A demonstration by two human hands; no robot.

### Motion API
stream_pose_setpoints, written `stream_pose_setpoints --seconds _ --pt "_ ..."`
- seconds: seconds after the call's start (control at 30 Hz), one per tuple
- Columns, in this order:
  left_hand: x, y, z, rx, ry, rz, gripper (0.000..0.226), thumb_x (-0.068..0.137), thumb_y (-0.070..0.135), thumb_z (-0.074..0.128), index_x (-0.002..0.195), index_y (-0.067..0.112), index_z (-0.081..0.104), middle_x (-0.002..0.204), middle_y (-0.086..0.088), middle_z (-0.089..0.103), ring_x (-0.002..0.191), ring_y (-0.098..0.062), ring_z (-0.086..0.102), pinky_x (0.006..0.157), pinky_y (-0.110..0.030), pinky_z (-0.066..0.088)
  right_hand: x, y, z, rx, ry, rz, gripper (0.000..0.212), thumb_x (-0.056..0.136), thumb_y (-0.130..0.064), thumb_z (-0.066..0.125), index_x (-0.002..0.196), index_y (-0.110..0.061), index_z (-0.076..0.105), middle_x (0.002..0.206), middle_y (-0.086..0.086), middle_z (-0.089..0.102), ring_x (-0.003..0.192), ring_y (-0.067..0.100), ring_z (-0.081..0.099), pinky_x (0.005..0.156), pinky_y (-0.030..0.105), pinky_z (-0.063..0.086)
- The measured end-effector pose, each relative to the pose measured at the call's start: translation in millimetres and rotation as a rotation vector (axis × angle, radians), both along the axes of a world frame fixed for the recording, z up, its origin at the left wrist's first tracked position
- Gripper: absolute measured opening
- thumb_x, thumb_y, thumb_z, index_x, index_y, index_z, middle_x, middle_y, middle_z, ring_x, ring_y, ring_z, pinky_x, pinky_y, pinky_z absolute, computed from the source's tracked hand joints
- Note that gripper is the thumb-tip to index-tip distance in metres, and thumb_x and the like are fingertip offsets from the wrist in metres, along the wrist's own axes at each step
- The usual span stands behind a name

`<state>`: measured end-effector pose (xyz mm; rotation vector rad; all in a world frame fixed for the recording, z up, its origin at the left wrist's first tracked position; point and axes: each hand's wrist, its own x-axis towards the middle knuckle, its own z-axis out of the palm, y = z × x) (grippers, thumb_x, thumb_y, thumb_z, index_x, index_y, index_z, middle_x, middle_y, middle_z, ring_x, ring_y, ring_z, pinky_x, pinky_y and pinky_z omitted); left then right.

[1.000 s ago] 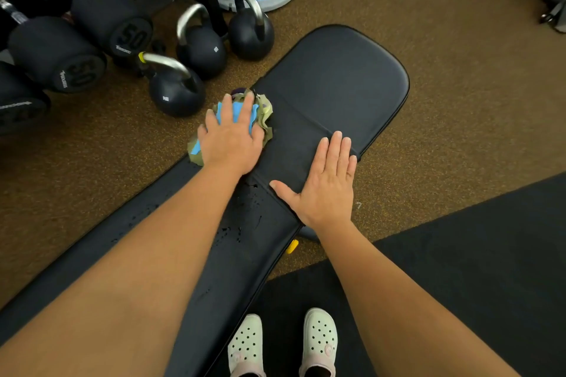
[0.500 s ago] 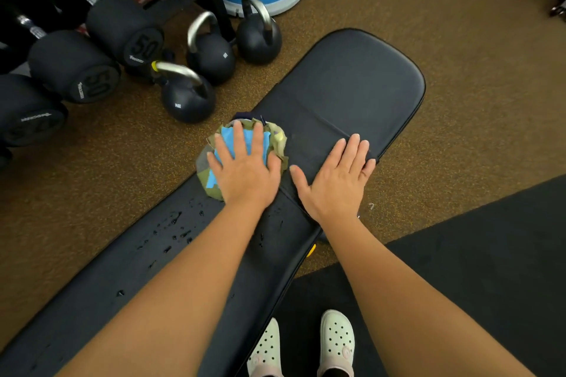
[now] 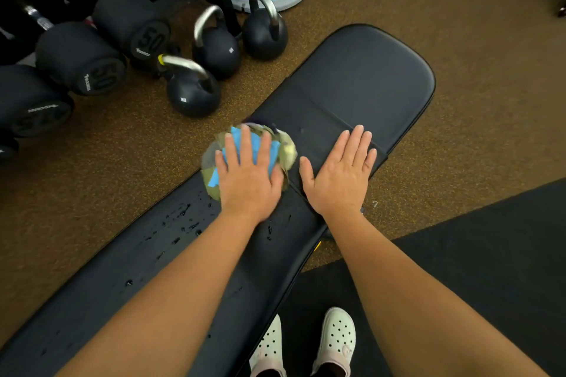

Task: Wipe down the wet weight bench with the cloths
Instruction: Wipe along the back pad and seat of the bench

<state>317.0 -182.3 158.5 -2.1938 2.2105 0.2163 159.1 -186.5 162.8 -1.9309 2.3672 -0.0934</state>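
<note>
Under the flat, spread left hand (image 3: 248,174) lie the cloths (image 3: 286,148), pressed onto the bench (image 3: 361,82)

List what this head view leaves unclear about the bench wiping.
1. Cloths: how many, since the left hand covers them and they are blurred.
2. Bench: its near end runs off the lower left edge; both forearms hide parts of its wet top.
3. Kettlebell labels: too small to read.
4. Surface under the right hand: hidden, wet or dry unknown.
</note>
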Motion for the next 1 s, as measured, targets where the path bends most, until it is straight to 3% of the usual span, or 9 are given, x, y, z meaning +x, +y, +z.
stream_pose_setpoints --seconds 0.1,0.17,0.33,0.4,0.5,0.63,0.73,0.87,1.0 --pt "19 26 -3 0.01 -0.034 -0.312 0.065 0.094 0.052 0.022 0.153 0.025 0.018 0.161 -0.014 0.01 0.147 -0.04 0.006 0.115 -0.059 0.019 1 -1 -1 -0.02 -0.008 -0.005 0.093 0.091 -0.066 0.023 0.152 0.002 0.007 0.16 0.022 -0.003 0.148 0.035 -0.007 0.12 0.049 0.001" --pt "38 19 -1 0.033 -0.029 -0.37 0.065 0.095 0.054 0.019 0.154 0.028 0.015 0.162 -0.012 0.008 0.148 -0.038 0.005 0.116 -0.057 0.019 0 -1 0 -0.017 -0.006 -0.004 0.093 0.091 -0.066 0.022 0.152 0.002 0.006 0.16 0.022 -0.003 0.148 0.035 -0.007 0.12 0.049 0.001" --pt "25 -21 4 0.103 0.054 0.183 0.066 0.098 0.047 0.027 0.154 0.022 0.003 0.159 -0.017 0.012 0.142 -0.038 0.021 0.115 -0.052 0.021 1 0 1 0.014 0.002 -0.01 0.093 0.091 -0.068 0.017 0.152 0.001 0.003 0.16 0.021 -0.006 0.148 0.035 -0.01 0.12 0.049 0.0" --pt "5 -18 5 0.071 0.048 0.268 0.067 0.098 0.046 0.026 0.154 0.017 0.002 0.159 -0.019 0.012 0.142 -0.04 0.019 0.115 -0.055 0.018 1 0 0 0.008 0.005 -0.009 0.093 0.09 -0.067 0.018 0.152 0.001 0.004 0.16 0.022 -0.004 0.148 0.035 -0.009 0.12 0.049 0.0" --pt "-17 15 2 0.018 0.004 0.055 0.068 0.096 0.048 0.018 0.154 0.015 0.005 0.16 -0.02 0.005 0.146 -0.042 0.006 0.117 -0.058 0.011 1 0 0 0.0 0.002 -0.004 0.093 0.091 -0.065 0.021 0.151 0.003 0.006 0.16 0.023 -0.002 0.148 0.036 -0.006 0.12 0.05 0.002" --pt "5 27 1 0.014 0.002 -0.293 0.068 0.094 0.052 0.018 0.154 0.021 0.013 0.16 -0.017 0.01 0.147 -0.039 0.006 0.116 -0.057 0.019 0 -1 0 0.014 -0.002 0.001 0.092 0.091 -0.065 0.021 0.152 0.002 0.005 0.16 0.022 -0.004 0.148 0.035 -0.008 0.12 0.051 0.002" --pt "30 -4 0 0.04 0.001 -0.141 0.067 0.096 0.055 0.017 0.154 0.022 0.008 0.161 -0.017 0.008 0.147 -0.038 0.008 0.117 -0.054 0.018 0 0 1 0.032 -0.004 0.004 0.093 0.091 -0.066 0.019 0.152 0.002 0.002 0.16 0.022 -0.006 0.147 0.035 -0.01 0.12 0.05 0.001" --pt "13 -25 2 0.052 0.019 0.194 0.067 0.095 0.05 0.019 0.152 0.015 0.016 0.152 -0.022 0.027 0.135 -0.041 0.032 0.111 -0.054 0.029 0 0 2 0.036 0.004 -0.005 0.093 0.09 -0.067 0.017 0.152 0.001 0.002 0.16 0.022 -0.006 0.148 0.035 -0.009 0.12 0.05 0.0" --pt "6 6 0 -0.008 -0.018 0.017 0.069 0.094 0.052 0.02 0.15 0.012 0.024 0.152 -0.028 0.026 0.137 -0.046 0.028 0.111 -0.057 0.025 0 0 1 0.028 -0.002 0.001 0.094 0.09 -0.067 0.018 0.152 0.002 0.003 0.16 0.022 -0.006 0.148 0.035 -0.009 0.12 0.05 0.001"
